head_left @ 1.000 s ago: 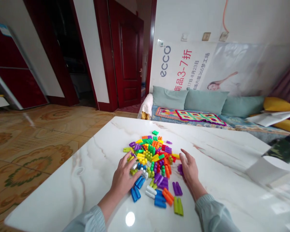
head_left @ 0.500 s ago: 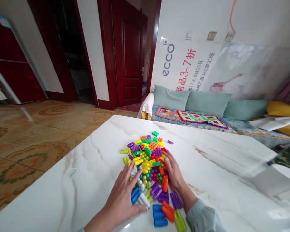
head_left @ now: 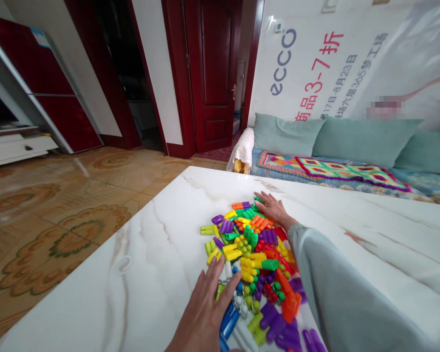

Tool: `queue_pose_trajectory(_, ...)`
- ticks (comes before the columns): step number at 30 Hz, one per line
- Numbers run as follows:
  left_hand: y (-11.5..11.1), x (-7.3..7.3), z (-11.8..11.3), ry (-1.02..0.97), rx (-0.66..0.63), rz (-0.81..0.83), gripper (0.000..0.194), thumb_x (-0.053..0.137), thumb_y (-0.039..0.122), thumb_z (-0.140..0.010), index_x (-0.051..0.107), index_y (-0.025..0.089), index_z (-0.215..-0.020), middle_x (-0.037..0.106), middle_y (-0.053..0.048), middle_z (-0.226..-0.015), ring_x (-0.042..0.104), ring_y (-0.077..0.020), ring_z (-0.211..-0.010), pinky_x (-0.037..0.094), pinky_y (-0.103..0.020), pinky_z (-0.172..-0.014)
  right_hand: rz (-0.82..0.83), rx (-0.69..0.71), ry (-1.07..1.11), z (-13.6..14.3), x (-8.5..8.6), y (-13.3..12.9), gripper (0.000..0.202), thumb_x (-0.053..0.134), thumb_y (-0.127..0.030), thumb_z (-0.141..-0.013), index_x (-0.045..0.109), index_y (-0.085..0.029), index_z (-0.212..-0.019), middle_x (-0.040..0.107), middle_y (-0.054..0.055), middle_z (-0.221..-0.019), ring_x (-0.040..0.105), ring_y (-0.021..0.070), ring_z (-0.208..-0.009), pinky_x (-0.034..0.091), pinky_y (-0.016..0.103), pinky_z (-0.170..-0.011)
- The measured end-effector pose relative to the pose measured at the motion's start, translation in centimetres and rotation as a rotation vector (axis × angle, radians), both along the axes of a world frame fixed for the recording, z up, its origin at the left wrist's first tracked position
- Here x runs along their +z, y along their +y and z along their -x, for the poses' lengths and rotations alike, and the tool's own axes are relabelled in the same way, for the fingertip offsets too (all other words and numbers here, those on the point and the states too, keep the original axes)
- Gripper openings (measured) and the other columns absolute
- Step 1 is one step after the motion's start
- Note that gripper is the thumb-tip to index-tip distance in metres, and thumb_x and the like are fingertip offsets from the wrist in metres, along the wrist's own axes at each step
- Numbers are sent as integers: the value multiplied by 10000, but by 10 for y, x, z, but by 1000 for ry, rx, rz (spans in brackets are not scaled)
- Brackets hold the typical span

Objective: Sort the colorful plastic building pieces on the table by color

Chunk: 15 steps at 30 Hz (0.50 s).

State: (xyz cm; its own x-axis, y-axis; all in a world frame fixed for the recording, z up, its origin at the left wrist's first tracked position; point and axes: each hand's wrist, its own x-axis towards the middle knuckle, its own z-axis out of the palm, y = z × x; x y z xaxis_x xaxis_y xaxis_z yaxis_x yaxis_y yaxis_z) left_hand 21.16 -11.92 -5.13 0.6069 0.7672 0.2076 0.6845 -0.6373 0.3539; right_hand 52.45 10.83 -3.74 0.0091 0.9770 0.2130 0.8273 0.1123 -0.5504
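Note:
A heap of small plastic toy building pieces (head_left: 250,239) lies on the white table, in yellow, green, purple, red, orange, blue and white. Many have paired tubes and round knobs. My left hand (head_left: 207,303) rests along the near left side of the heap, fingers spread, beside white and blue pieces (head_left: 230,320). Stretched over to the far end is my right hand (head_left: 273,209), its fingers extended and over a green piece (head_left: 258,199) that they partly cover. Neither hand grips anything visible. My right sleeve hides part of the heap's right edge.
The marble-patterned table (head_left: 157,244) has its far edge near a sofa (head_left: 278,168) with green cushions (head_left: 289,134) and a crocheted cover (head_left: 352,171). A dark red door (head_left: 214,73) stands ajar behind. Patterned floor tiles (head_left: 77,230) lie left of the table.
My right hand has moved from the heap's right side to its far end. The lone purple piece there no longer shows. My left hand stays beside the heap; the view has shifted.

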Motion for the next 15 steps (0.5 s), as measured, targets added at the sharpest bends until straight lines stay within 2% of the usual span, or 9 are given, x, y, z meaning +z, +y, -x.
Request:
queue_pose_trajectory(4,-3,7,3,-1,8,24,1164,826,494,-610,135,341,-1534,54,-122,-1613,222,-450,-1417,361,-644,-1063,-39,146,77,18,-3,3,305,675,-427,-735,735,-276,-992,622,42,-1290,527,289,-1220,323,487,-1091)
queue_pose_trajectory(6,-4,11,3,-15,33,36,1095,821,406,-640,177,362,-1524,81,-97,-1616,231,-423,-1425,378,-612,-1073,-68,144,126,19,-4,-7,268,666,-389,-718,736,-230,-922,685,62,-1125,600,249,-1084,416,403,-1013)
queue_pose_trajectory(9,-5,15,3,-40,62,49,944,766,351,-721,242,380,-1505,134,-67,-1615,244,-379,-1434,395,-565,-1085,-102,82,202,17,-3,-27,299,644,-398,-701,713,-192,-908,702,60,-931,637,221,-891,494,362,-859)
queue_pose_trajectory(12,-5,20,5,-84,56,37,871,733,486,-744,307,350,-1491,170,-69,-1610,261,-380,-1430,391,-545,-1094,-102,40,279,15,4,-48,342,638,-437,-691,693,-167,-895,690,37,-783,625,192,-719,512,328,-705)
queue_pose_trajectory(15,5,28,7,-183,74,-4,793,636,606,-788,369,304,-1471,231,-84,-1593,303,-368,-1416,362,-515,-1120,-74,69,334,19,20,-76,389,633,-486,-713,684,-153,-908,680,18,-699,610,174,-637,508,305,-630)
